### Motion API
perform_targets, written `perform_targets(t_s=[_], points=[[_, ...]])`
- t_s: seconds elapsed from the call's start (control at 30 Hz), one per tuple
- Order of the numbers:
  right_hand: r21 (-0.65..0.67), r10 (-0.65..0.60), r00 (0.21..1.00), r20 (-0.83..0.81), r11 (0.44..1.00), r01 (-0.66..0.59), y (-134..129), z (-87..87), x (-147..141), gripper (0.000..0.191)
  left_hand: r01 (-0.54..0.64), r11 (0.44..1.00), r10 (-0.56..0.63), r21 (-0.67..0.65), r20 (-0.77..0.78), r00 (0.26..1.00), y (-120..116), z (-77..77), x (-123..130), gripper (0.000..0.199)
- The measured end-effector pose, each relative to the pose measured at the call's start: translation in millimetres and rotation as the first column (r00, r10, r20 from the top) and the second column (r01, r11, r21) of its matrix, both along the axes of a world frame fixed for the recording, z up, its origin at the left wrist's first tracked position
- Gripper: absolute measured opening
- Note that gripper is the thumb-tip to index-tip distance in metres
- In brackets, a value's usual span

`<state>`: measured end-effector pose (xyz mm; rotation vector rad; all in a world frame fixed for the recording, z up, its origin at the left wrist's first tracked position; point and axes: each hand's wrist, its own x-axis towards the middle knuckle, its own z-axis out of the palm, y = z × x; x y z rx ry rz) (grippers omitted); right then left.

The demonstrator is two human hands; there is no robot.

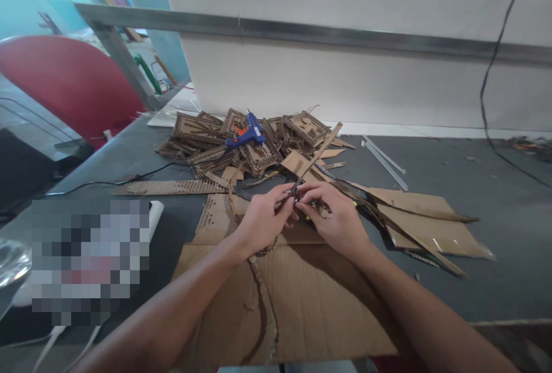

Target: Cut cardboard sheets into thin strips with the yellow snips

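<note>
Both hands meet over a large cardboard sheet (314, 298), fingertips nearly touching. My left hand (269, 215) is closed in a pinch on a small dark piece too tiny to name. Facing it, my right hand (330, 212) also pinches at the same spot, and a bit of metal and yellow shows beneath its fingers. A thin curled cardboard strip (265, 292) runs from under my left hand down the sheet. Behind the hands, a blue glue gun (248, 134) lies on a pile of small cardboard frames (194, 129).
Cardboard strips (409, 206) and a plastic-wrapped cardboard piece (431, 223) lie right of the hands. Two clear glue sticks (386, 163) are farther back. On the left are a black cable (103, 183), a blurred-out item (90, 258) and a red chair (64, 80).
</note>
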<state>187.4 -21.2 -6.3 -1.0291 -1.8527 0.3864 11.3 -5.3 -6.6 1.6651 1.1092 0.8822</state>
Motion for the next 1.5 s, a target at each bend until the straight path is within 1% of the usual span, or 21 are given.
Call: perform_targets(t_s=[0.1,0.27,0.33,0.4,0.5,0.67,0.77,0.87,1.03,1.1,1.2,1.3,1.43,1.5], points=[[-0.013,-0.013,1.0,0.012,1.0,0.013,-1,0.8,1,0.009,0.003,1.0,-0.002,-0.026,0.033,0.999,0,-2.9,0,0.042],[-0.108,0.008,1.0,0.007,0.994,-0.007,-2,0.0,0,0.009,-0.019,0.997,0.028,-0.08,0.12,0.992,3,-7.8,0,0.048],[-0.129,0.012,1.0,-0.004,0.992,-0.013,-2,-0.6,-1,0.01,-0.02,0.996,0.032,-0.092,0.132,0.991,4,-9.4,0,0.05],[-0.134,0.027,1.0,-0.014,0.991,-0.028,-2,-1.6,-2,0.011,-0.018,0.996,0.028,-0.085,0.113,0.993,4,-10.7,0,0.05],[-0.133,0.042,0.998,-0.036,0.99,-0.046,-1,-3.3,-2,0.013,-0.016,0.999,0.018,-0.049,0.044,0.999,4,-11.4,0,0.048],[-0.159,0.04,0.998,-0.049,0.986,-0.048,-1,-3.0,-1,0.012,-0.03,1.0,0.03,0.003,-0.042,0.999,2,-7.4,0,0.045],[-0.158,0.043,0.997,-0.059,0.986,-0.052,-1,-1.9,-1,0.012,-0.047,0.999,0.045,-0.022,-0.056,0.997,2,-4.4,0,0.045],[-0.151,0.045,0.996,-0.077,0.987,-0.056,-1,-2.7,-1,0.011,-0.04,0.998,0.039,-0.045,-0.032,0.999,2,-4.4,0,0.045],[-0.131,0.057,0.996,-0.068,0.989,-0.065,1,-6.0,2,0.011,-0.027,0.997,0.038,-0.078,0.148,0.988,4,-8.7,1,0.047],[-0.114,0.074,0.996,-0.047,0.99,-0.079,2,-6.1,4,0.01,-0.012,0.996,0.028,-0.089,0.182,0.983,5,-10.3,1,0.047],[-0.083,0.099,0.995,-0.009,0.992,-0.099,2,-4.8,5,0.01,-0.019,0.994,0.039,-0.106,0.192,0.981,6,-11.9,1,0.046],[-0.088,0.114,0.993,0.013,0.99,-0.112,2,-3.9,5,0.011,-0.019,0.99,0.048,-0.138,0.208,0.977,5,-12.8,2,0.049],[-0.108,0.083,0.996,-0.015,0.991,-0.084,2,-6.0,2,0.007,-0.02,0.99,0.045,-0.137,0.177,0.983,6,-14.2,1,0.046],[-0.065,0.056,0.998,-0.034,0.996,-0.059,2,-6.8,1,0.014,-0.016,0.993,0.033,-0.117,0.148,0.988,6,-14.8,1,0.046]])
